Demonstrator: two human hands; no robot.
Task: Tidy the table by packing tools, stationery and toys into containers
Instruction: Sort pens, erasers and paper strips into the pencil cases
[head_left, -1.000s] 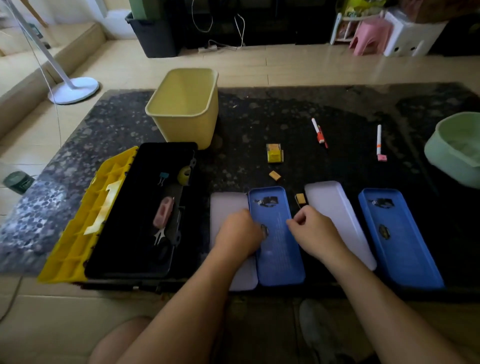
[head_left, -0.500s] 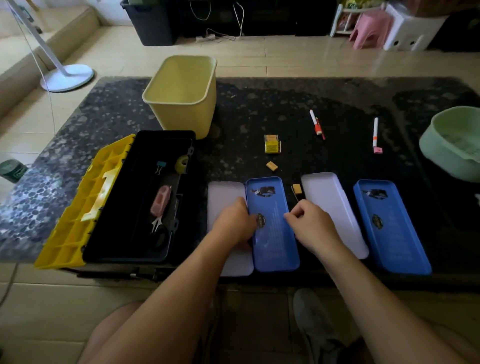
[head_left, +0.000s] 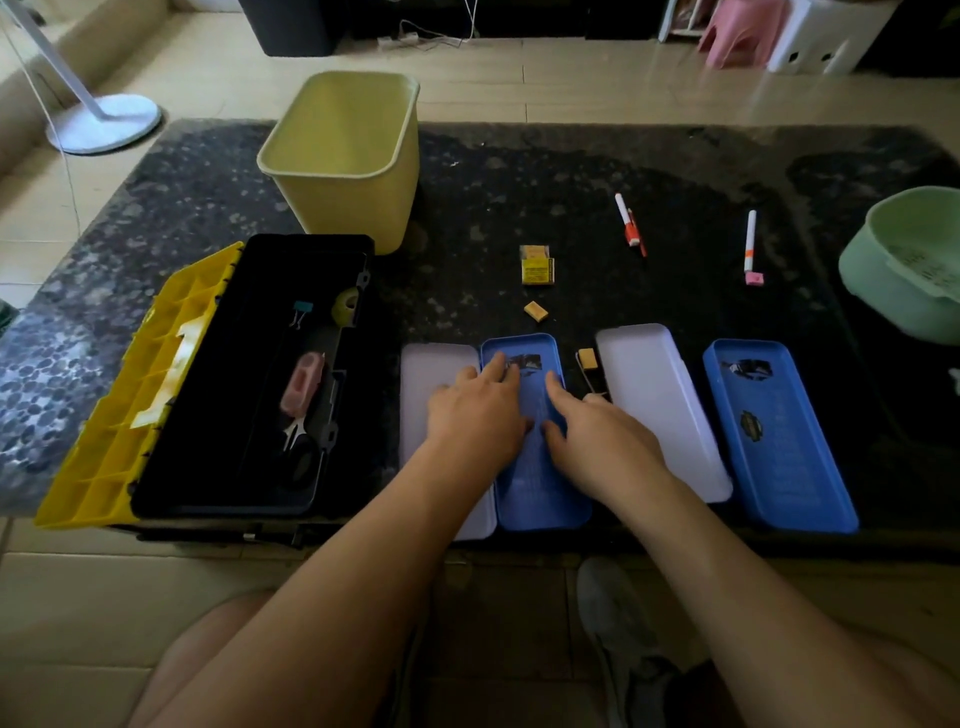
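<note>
Toolbox (head_left: 249, 374) stands open at the left of the dark speckled surface (head_left: 519, 182), its yellow lid folded out to the left. Inside lie a binder clip (head_left: 301, 312), a roll of tape (head_left: 345, 306), a pink item (head_left: 304, 382) and scissors (head_left: 296, 441). Behind the toolbox stands a yellow bin (head_left: 345, 156).

Just right of the toolbox, a white case half (head_left: 431, 374) and a blue case half (head_left: 540, 493) lie side by side, touching. The left hand (head_left: 478, 410) lies flat across both with its fingers stretched out, holding nothing. The right hand (head_left: 597, 441) rests on the right part of the blue half, its forefinger straight on the tray and its other fingers loosely bent, with nothing in its grasp.

Beyond the hands lie a small yellow box (head_left: 537, 267) and a tan eraser (head_left: 536, 310); a second tan eraser (head_left: 587, 358) sits between the blue half and another white case half (head_left: 660, 405). Just right of that lies a second blue case half (head_left: 774, 441). Farther back are a red-capped marker (head_left: 628, 226) and a pink-capped marker (head_left: 749, 244). A green basin (head_left: 904, 270) stands at the right edge.
</note>
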